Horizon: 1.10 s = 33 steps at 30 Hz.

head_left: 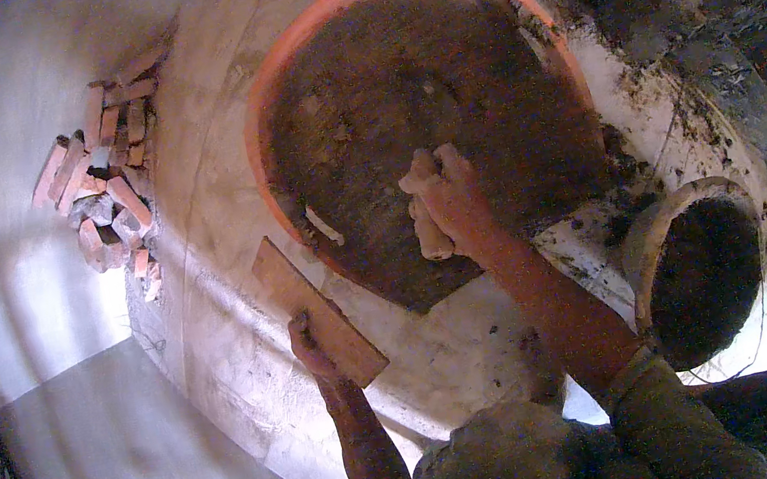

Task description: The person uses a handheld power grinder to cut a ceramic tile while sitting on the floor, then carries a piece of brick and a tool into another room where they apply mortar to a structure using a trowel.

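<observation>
My left hand (311,349) is closed on the near part of a flat, rectangular wooden board (304,298), its long side slanting from upper left to lower right. The board is held beside the near left rim of a wide orange tub (260,159). Dark brown, earth-like material (379,88) fills the tub. Over the near part of that material, my right hand (453,202) is closed in a fist around a stubby, pale, handle-like piece (431,231). Whatever is at the other end of that piece is hidden by the hand and the dark material.
A pile of reddish bricks (121,197) lies against the pale wall (18,179) on the left. Near my right forearm stands a round container (645,297) with a dark inside. Dark crumbs lie scattered on the pale floor (689,127) to the right.
</observation>
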Available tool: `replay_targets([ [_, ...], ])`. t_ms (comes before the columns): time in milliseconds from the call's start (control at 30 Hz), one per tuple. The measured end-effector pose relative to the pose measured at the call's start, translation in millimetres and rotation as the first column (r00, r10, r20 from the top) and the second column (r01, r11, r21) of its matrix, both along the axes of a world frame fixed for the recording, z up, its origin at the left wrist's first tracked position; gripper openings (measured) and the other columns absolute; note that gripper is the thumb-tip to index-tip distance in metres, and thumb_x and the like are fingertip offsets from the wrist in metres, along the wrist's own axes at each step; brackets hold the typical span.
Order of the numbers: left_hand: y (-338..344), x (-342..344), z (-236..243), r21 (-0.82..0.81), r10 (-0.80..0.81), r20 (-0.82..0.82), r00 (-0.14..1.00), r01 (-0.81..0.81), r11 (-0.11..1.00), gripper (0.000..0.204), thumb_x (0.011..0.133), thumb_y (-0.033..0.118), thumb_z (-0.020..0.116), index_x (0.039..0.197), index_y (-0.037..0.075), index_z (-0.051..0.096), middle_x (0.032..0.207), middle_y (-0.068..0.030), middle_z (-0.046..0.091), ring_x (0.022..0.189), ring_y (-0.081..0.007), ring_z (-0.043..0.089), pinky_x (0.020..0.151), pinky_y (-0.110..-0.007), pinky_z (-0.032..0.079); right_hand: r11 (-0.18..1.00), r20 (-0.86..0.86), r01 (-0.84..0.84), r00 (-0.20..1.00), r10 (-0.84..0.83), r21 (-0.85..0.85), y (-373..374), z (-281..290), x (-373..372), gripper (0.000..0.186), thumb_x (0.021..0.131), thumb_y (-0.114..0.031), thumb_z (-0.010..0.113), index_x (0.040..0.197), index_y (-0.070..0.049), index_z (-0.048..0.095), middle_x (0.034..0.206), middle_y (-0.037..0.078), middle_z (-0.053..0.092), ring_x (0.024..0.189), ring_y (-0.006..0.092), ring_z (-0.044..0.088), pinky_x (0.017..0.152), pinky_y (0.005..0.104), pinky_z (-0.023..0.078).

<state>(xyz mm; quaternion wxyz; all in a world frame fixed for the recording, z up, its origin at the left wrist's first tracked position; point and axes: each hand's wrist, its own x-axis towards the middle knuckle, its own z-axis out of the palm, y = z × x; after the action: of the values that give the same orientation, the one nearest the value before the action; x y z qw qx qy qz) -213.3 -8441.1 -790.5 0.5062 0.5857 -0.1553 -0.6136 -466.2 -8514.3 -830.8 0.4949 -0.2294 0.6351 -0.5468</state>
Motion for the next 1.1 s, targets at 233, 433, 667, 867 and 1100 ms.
replay_targets([
  [233,-4.6,-16.7,6.2,-0.001,0.049,-0.046,0.998,-0.049,0.999,0.040,0.083,0.043,0.053,0.094,0.005,0.058,0.073,-0.0075,0.060,0.059,-0.0196,0.057,0.053,-0.030,0.050,0.955,0.039,-0.287,0.958,0.284,0.081,-2.4,6.4,-9.9,0.027,0.080,-0.016,0.064,0.094,-0.002,0.045,0.082,0.013,0.055,0.068,0.0276,0.059,0.057,0.0403,0.048],
  [433,-7.6,-25.2,-2.3,-0.051,-0.021,-0.002,1.000,0.021,0.998,0.041,0.086,0.044,0.050,0.096,0.004,0.058,0.077,-0.0083,0.061,0.063,-0.0200,0.058,0.057,-0.031,0.050,0.941,0.368,-0.314,0.896,0.249,0.129,-4.2,16.9,-14.2,0.042,0.078,-0.012,0.066,0.113,-0.003,0.044,0.080,0.011,0.055,0.062,0.0241,0.058,0.053,0.0396,0.048],
  [667,-21.8,-39.8,-11.2,-0.161,0.011,0.009,1.000,-0.010,0.987,0.044,0.084,0.035,0.052,0.109,-0.001,0.054,0.100,-0.0136,0.061,0.093,-0.0281,0.060,0.087,-0.048,0.051,0.973,0.354,-0.231,0.912,0.209,0.020,4.6,6.4,-9.5,0.023,0.077,-0.004,0.064,0.092,-0.003,0.047,0.071,0.009,0.054,0.053,0.0191,0.056,0.042,0.0360,0.045],
  [867,-23.8,-31.5,-14.9,-0.162,-0.003,-0.031,1.000,-0.002,0.987,0.055,0.079,0.035,0.058,0.117,-0.004,0.050,0.107,-0.0163,0.059,0.094,-0.0299,0.061,0.088,-0.051,0.051,0.935,0.636,-0.353,0.731,0.246,0.044,-6.5,41.3,-29.3,0.021,0.080,-0.011,0.065,0.092,-0.006,0.049,0.073,0.007,0.053,0.055,0.0175,0.056,0.043,0.0345,0.046],
  [1100,-21.1,-14.8,-15.7,-0.127,-0.008,0.042,0.999,0.013,0.992,0.056,0.080,0.035,0.056,0.117,-0.006,0.050,0.105,-0.0167,0.060,0.093,-0.0303,0.061,0.082,-0.047,0.054,0.937,0.501,-0.311,0.843,0.196,0.156,13.6,36.6,-48.2,0.022,0.080,-0.013,0.066,0.094,-0.007,0.050,0.069,0.007,0.054,0.054,0.0175,0.055,0.042,0.0338,0.045],
])
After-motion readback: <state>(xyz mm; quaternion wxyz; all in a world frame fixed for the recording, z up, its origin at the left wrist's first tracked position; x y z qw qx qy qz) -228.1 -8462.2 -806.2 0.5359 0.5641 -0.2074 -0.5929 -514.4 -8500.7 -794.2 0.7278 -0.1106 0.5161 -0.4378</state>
